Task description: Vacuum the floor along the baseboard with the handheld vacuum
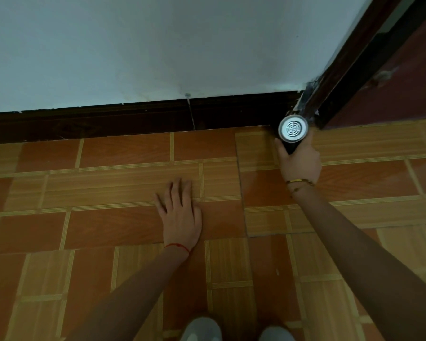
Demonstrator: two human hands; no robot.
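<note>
Right hand [299,161] wrapped around the black grip of the handheld vacuum [293,131], fingers clenched on it. Vacuum stood nearly on end in the corner where the dark baseboard [133,121] met the door frame [349,70], round white vent grille turned up toward the camera, nozzle hidden beneath the body. Left hand [180,215] lay flat on the tiled floor [108,230], fingers released and spread, apparently propping the body. Red thread at the left wrist, gold bracelet [300,181] at the right. Toes of two grey shoes [202,331] showed at the bottom edge.

Likely risks, judged from this pose: nozzle tip lifting off the tile given the steep tilt, leaving dust in the corner seam; nozzle knocking the baseboard or frame, where paint looked already chipped and smeared; propping hand sliding on smooth tile under a forward lean; the long stretch of baseboard to the left going unswept if the pass ended here.

No brand, label or readable writing visible anywhere on the vacuum or elsewhere.
</note>
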